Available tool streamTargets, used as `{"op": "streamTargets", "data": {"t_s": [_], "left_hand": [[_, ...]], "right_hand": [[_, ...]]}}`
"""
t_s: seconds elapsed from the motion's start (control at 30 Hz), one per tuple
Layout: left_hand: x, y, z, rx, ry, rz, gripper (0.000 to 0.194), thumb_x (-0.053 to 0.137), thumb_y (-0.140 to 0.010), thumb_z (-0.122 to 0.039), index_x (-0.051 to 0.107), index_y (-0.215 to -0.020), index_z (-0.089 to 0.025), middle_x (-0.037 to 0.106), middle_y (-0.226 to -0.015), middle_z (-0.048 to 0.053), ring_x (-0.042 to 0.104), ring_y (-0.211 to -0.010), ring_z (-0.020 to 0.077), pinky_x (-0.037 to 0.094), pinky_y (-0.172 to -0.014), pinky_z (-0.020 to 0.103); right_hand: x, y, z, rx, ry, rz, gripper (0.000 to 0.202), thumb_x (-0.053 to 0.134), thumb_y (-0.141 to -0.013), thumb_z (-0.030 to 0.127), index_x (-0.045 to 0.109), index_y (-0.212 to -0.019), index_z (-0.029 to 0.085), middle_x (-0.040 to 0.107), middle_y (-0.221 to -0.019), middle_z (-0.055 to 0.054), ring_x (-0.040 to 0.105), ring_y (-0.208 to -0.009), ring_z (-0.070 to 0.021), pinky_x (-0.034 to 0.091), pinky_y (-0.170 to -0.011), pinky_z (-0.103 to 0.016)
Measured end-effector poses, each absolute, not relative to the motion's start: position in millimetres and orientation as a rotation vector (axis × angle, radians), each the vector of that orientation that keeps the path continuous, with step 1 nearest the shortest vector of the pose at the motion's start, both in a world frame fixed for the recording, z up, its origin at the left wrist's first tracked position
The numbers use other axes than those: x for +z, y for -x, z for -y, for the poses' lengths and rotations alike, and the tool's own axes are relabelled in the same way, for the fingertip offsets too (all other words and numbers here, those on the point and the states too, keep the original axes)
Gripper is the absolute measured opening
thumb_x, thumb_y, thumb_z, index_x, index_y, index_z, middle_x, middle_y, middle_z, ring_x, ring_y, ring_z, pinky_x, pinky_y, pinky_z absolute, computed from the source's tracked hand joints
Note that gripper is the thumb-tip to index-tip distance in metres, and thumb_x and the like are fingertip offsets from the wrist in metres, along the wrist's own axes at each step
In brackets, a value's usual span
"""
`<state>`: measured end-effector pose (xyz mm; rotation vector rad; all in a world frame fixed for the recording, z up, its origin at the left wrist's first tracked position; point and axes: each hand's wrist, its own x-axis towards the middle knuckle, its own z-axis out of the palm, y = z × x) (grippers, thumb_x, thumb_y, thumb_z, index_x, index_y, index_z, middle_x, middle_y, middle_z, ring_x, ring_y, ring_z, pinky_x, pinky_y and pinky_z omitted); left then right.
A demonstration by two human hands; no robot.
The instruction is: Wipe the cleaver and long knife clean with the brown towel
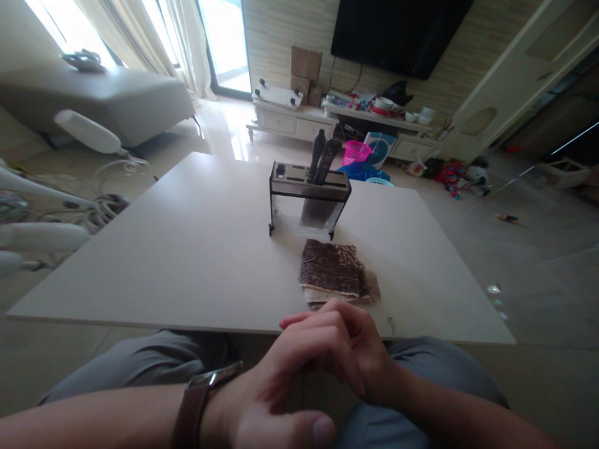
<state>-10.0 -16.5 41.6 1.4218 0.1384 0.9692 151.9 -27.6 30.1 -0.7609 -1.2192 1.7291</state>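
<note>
My left hand (299, 365), with a brown-strapped watch at its wrist, and my right hand (367, 355) are clasped at the table's near edge. The left fingers lie curled over the right hand, its thumb stands apart, and the right fingers are partly hidden. No object shows in either hand. Just beyond them lies a folded brown patterned cloth (330, 268) on the white table (210, 249). Behind it stands a knife block (285, 209) with clear sides and a slotted top. Two black-handled knives (322, 156) stand in it, one broad blade visible through the side.
White chairs (88, 131) stand along the left, near a covered table (140, 103). At the back are a TV cabinet (316, 128) with clutter, a pink basket (356, 151) and a blue object (362, 171). A small mark (391, 323) is at the table's near edge.
</note>
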Motion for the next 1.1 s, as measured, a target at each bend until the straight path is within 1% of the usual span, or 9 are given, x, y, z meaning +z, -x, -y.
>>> {"op": "streamTargets", "data": {"t_s": [0.13, 0.2, 0.27, 0.4, 0.5, 0.67, 0.87, 1.0, 1.1], "left_hand": [[61.9, 21.7, 9.9, 0.819, -1.471, -0.173, 0.036, 0.049, -0.101, -0.053, 0.063, -0.102, -0.020, 0.052, -0.107, 0.009, 0.052, -0.112, 0.0290, 0.045, -0.102, 0.046], [74.5, 30.5, 5.3, 0.705, -1.544, -0.160, 0.044, 0.043, -0.103, -0.057, 0.066, -0.098, -0.019, 0.051, -0.116, 0.011, 0.049, -0.122, 0.0320, 0.043, -0.107, 0.049], [81.8, 37.7, 2.9, 0.618, -1.601, -0.092, 0.052, 0.046, -0.098, -0.067, 0.068, -0.095, -0.020, 0.051, -0.118, 0.010, 0.046, -0.126, 0.0332, 0.040, -0.111, 0.049], [78.1, 42.8, 6.9, 0.500, -1.666, -0.090, 0.060, 0.055, -0.088, -0.079, 0.071, -0.100, -0.023, 0.050, -0.114, 0.008, 0.044, -0.121, 0.0309, 0.040, -0.112, 0.046], [73.0, 42.5, 11.1, 0.476, -1.691, -0.149, 0.057, 0.042, -0.099, -0.070, 0.072, -0.099, -0.021, 0.049, -0.117, 0.008, 0.046, -0.119, 0.0285, 0.041, -0.112, 0.044], [74.2, 42.3, 6.8, 0.525, -1.708, -0.174, 0.057, 0.035, -0.104, -0.062, 0.071, -0.093, -0.020, 0.053, -0.119, 0.010, 0.047, -0.121, 0.0291, 0.039, -0.113, 0.046], [74.9, 45.2, 2.1, 0.469, -1.704, -0.130, 0.061, 0.037, -0.100, -0.070, 0.064, -0.077, -0.021, 0.056, -0.111, 0.007, 0.047, -0.119, 0.0277, 0.035, -0.115, 0.047], [77.2, 42.0, 6.8, 0.534, -1.728, -0.179, 0.066, 0.047, -0.090, -0.080, 0.058, -0.070, -0.018, 0.051, -0.110, 0.007, 0.048, -0.108, 0.0257, 0.041, -0.108, 0.045], [81.2, 36.7, 7.0, 0.554, -1.744, -0.161, 0.066, 0.049, -0.089, -0.080, 0.057, -0.069, -0.017, 0.052, -0.108, 0.009, 0.051, -0.105, 0.0261, 0.044, -0.105, 0.045]], "right_hand": [[27.2, -161.1, 21.3, 1.874, 0.723, 1.156, 0.035, 0.092, -0.073, 0.038, 0.074, -0.098, 0.022, 0.080, -0.101, -0.007, 0.076, -0.092, -0.0228, 0.060, -0.084, -0.032], [25.3, -169.2, 16.6, 2.056, 0.689, 1.092, 0.043, 0.089, -0.074, 0.050, 0.076, -0.104, 0.022, 0.079, -0.099, -0.007, 0.075, -0.089, -0.0226, 0.060, -0.081, -0.031], [23.7, -175.8, 14.1, 2.194, 0.658, 1.052, 0.049, 0.086, -0.076, 0.053, 0.075, -0.110, 0.020, 0.079, -0.101, -0.009, 0.075, -0.091, -0.0229, 0.059, -0.084, -0.033], [19.7, -174.5, 18.6, 2.194, 0.661, 1.063, 0.037, 0.088, -0.078, 0.036, 0.073, -0.107, 0.016, 0.079, -0.105, -0.012, 0.075, -0.095, -0.0236, 0.057, -0.089, -0.035], [16.7, -163.8, 25.6, 2.059, 0.688, 1.044, 0.031, 0.088, -0.078, 0.031, 0.073, -0.100, 0.016, 0.080, -0.100, -0.012, 0.076, -0.092, -0.0240, 0.058, -0.085, -0.035], [14.1, -157.3, 27.4, 1.963, 0.738, 0.983, 0.032, 0.090, -0.076, 0.032, 0.074, -0.100, 0.019, 0.080, -0.094, -0.008, 0.077, -0.088, -0.0220, 0.060, -0.081, -0.031], [14.3, -166.9, 18.2, 2.188, 0.576, 1.027, 0.044, 0.084, -0.082, 0.045, 0.075, -0.114, 0.017, 0.078, -0.113, -0.013, 0.072, -0.115, -0.0307, 0.054, -0.103, -0.044], [9.8, -158.5, 24.9, 1.999, 0.697, 1.039, 0.034, 0.087, -0.079, 0.035, 0.075, -0.105, 0.017, 0.080, -0.101, -0.011, 0.076, -0.097, -0.0256, 0.059, -0.088, -0.037], [7.3, -152.9, 30.7, 1.889, 0.747, 1.013, 0.028, 0.088, -0.077, 0.029, 0.075, -0.099, 0.018, 0.079, -0.091, -0.008, 0.076, -0.087, -0.0221, 0.059, -0.078, -0.031]]}}
